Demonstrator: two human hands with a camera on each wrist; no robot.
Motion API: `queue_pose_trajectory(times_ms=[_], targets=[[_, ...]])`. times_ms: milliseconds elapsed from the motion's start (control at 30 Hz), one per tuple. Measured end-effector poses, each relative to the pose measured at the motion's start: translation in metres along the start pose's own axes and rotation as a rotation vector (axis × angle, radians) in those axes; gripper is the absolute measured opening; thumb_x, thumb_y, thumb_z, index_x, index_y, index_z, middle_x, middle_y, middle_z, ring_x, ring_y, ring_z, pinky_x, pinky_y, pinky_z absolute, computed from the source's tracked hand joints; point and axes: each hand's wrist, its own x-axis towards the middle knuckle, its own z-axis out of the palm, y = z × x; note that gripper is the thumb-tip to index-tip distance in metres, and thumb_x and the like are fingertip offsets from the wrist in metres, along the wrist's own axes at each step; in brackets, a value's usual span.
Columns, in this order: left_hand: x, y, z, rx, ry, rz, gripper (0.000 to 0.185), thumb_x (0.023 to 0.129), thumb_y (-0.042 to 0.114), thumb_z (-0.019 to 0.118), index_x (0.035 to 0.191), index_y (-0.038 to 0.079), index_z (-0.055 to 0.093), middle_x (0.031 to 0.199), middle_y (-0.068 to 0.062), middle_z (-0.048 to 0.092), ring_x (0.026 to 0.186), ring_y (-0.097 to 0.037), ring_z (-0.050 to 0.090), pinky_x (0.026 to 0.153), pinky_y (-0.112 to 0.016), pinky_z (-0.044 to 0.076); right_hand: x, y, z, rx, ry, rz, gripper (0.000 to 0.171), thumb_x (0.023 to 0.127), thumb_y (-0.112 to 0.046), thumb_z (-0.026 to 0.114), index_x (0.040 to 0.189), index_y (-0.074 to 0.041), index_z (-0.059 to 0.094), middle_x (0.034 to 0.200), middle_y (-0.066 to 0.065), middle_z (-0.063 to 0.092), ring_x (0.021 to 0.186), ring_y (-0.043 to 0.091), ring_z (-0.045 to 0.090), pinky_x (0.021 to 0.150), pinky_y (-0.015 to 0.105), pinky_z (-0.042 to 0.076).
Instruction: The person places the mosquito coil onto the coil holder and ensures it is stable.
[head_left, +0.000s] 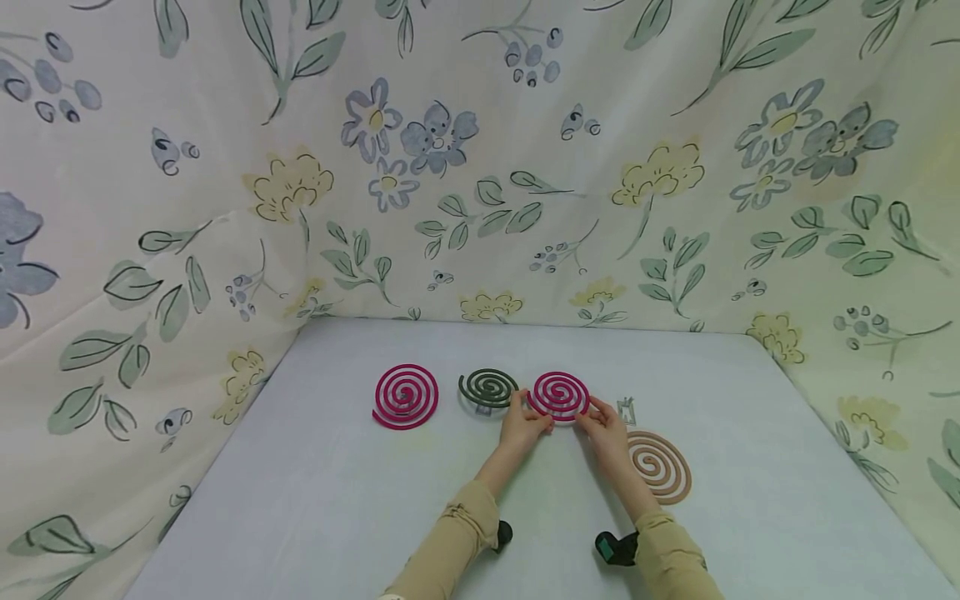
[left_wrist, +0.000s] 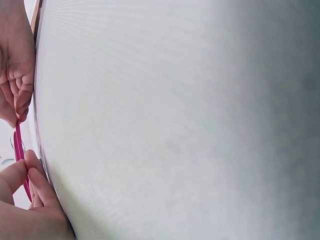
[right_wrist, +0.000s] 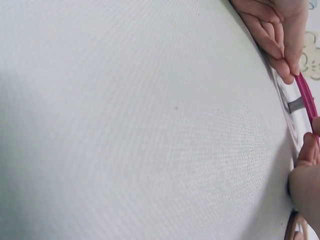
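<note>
A pink mosquito coil (head_left: 558, 392) is held between both hands, slightly above the table. My left hand (head_left: 522, 425) pinches its near left edge between thumb and fingers, and my right hand (head_left: 606, 435) pinches its near right edge. Edge-on, the same pink coil (left_wrist: 19, 142) shows as a thin strip between the fingertips in the left wrist view. In the right wrist view, a grey metal piece (right_wrist: 296, 104) shows beside the coil. Just left of my left hand, a dark green coil (head_left: 488, 388) is raised on a small stand (head_left: 483, 410).
Another pink coil (head_left: 405, 397) is at the left of the white table (head_left: 300, 508). A tan coil (head_left: 660, 468) lies partly behind my right forearm. Near my right hand stands a small metal holder (head_left: 626, 410). Floral cloth (head_left: 487, 250) hangs behind the table and at its sides.
</note>
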Motion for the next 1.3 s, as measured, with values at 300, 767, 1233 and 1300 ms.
queue_pose_trajectory(times_ms=[300, 767, 1233, 1300], targets=[[-0.0013, 0.0006, 0.0005, 0.006, 0.002, 0.036, 0.061, 0.083, 0.002, 0.069, 0.135, -0.003, 0.037, 0.075, -0.019, 0.069, 0.068, -0.026, 0.069, 0.076, -0.027, 0.051, -0.0012, -0.0018, -0.0009, -0.035, -0.007, -0.012, 0.049, 0.089, -0.003, 0.06, 0.134, 0.009, 0.044, 0.077, -0.01, 0.051, 0.067, -0.005, 0.046, 0.061, 0.011, 0.041], [-0.0006, 0.0008, 0.0006, 0.019, 0.005, 0.017, 0.061, 0.083, 0.003, 0.069, 0.135, -0.002, 0.038, 0.075, -0.017, 0.07, 0.066, -0.022, 0.069, 0.078, -0.027, 0.05, -0.0038, -0.0027, -0.0016, -0.045, -0.008, -0.037, 0.049, 0.09, -0.005, 0.061, 0.133, 0.01, 0.044, 0.078, -0.009, 0.054, 0.067, -0.006, 0.047, 0.06, 0.012, 0.039], [-0.0014, -0.0001, -0.0001, 0.023, 0.006, 0.036, 0.062, 0.081, 0.002, 0.07, 0.134, -0.003, 0.038, 0.074, -0.017, 0.069, 0.066, -0.022, 0.068, 0.077, -0.025, 0.049, -0.0037, -0.002, -0.0024, -0.045, -0.014, -0.03, 0.051, 0.09, -0.007, 0.061, 0.135, 0.009, 0.042, 0.079, -0.01, 0.056, 0.067, -0.007, 0.047, 0.059, 0.012, 0.04], [-0.0013, -0.0002, 0.0001, 0.023, 0.007, 0.037, 0.062, 0.082, 0.002, 0.07, 0.134, -0.003, 0.038, 0.074, -0.017, 0.069, 0.066, -0.022, 0.068, 0.077, -0.025, 0.049, -0.0036, -0.0019, -0.0022, -0.047, -0.013, -0.03, 0.051, 0.09, -0.007, 0.061, 0.135, 0.009, 0.042, 0.079, -0.01, 0.056, 0.067, -0.007, 0.047, 0.059, 0.012, 0.04]])
